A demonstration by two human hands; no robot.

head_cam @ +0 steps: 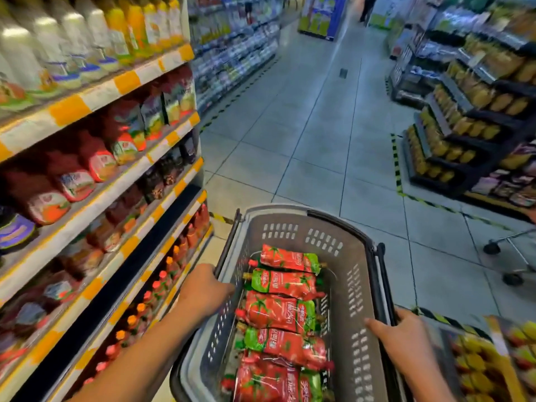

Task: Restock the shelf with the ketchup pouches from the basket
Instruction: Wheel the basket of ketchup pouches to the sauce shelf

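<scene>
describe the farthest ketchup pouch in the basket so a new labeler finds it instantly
Find the grey basket held low in the aisle. A row of ketchup pouches runs down its middle. The target pouch is the row's far end, nearest the slotted far wall, with no pouch beyond it.

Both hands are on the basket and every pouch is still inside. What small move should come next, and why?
Probably set the basket down by the shelf on the left. The left hand grips one rim and the right hand the other, so neither is free to pick up a ketchup pouch, and the pouches all lie in the basket.
</scene>
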